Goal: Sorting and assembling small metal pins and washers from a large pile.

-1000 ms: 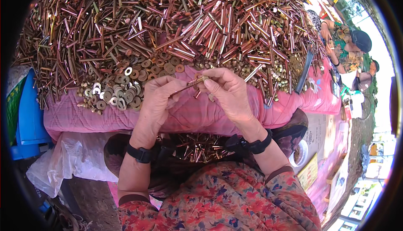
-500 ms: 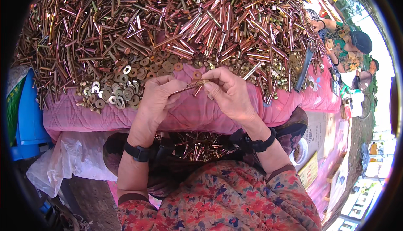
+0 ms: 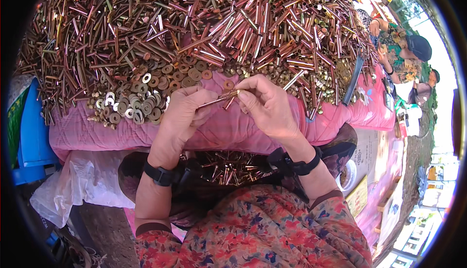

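Over the near edge of a pink quilted cover (image 3: 121,139), my hands meet around a slim coppery metal bolt (image 3: 221,97). My left hand (image 3: 182,110) is closed, pinching the bolt's shaft between thumb and fingers. At the bolt's right end, my right hand (image 3: 270,107) pinches a small brass-coloured nut (image 3: 238,92); its fingertips hide part of it. One flat washer (image 3: 228,85) lies on the cover just behind the bolt. Left of my left hand is a heap of washers (image 3: 141,100). Small nuts (image 3: 318,84) are strewn beyond my right hand.
A large pile of coppery tubes and rods (image 3: 194,19) covers the far side. More rods (image 3: 233,168) lie below, between my knees. A dark curved bar (image 3: 353,80) stands at the right, a blue container (image 3: 36,131) at the left. Other people (image 3: 406,49) sit at far right.
The bolt stays between my hands, slightly shifted. My right fingertips have changed position a little on the nut at its end. At far right, a person's hand has moved.
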`<state>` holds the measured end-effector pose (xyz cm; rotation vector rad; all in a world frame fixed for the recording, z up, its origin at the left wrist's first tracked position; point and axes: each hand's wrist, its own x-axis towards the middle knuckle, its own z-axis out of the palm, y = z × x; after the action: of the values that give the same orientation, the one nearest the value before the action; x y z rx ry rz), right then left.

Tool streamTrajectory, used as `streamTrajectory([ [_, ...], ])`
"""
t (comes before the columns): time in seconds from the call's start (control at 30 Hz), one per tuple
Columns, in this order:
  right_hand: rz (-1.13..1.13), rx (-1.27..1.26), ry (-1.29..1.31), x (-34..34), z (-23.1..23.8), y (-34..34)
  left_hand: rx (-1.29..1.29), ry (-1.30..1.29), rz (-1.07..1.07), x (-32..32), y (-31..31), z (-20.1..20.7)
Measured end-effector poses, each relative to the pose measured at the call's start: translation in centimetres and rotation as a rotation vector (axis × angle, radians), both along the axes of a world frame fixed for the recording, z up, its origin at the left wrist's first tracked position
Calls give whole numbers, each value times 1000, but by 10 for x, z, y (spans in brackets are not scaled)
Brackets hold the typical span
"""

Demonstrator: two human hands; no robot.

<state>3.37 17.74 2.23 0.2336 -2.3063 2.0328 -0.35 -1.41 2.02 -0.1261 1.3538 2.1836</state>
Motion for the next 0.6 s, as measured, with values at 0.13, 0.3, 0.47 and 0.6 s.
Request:
streamTrajectory([
  [0.13,-23,173,29,2,1,2,106,-205,-53,-2,-1,-2],
  [0.3,19,237,260,0,6,2,168,-260,-99,-3,-4,-6],
  [0.47,-31,-91,-68,5,3,-4,93,-111,-30,1,1,-3],
  [0.6,-66,1,-39,3,-3,-5,47,-16,-23,2,-2,-1],
])
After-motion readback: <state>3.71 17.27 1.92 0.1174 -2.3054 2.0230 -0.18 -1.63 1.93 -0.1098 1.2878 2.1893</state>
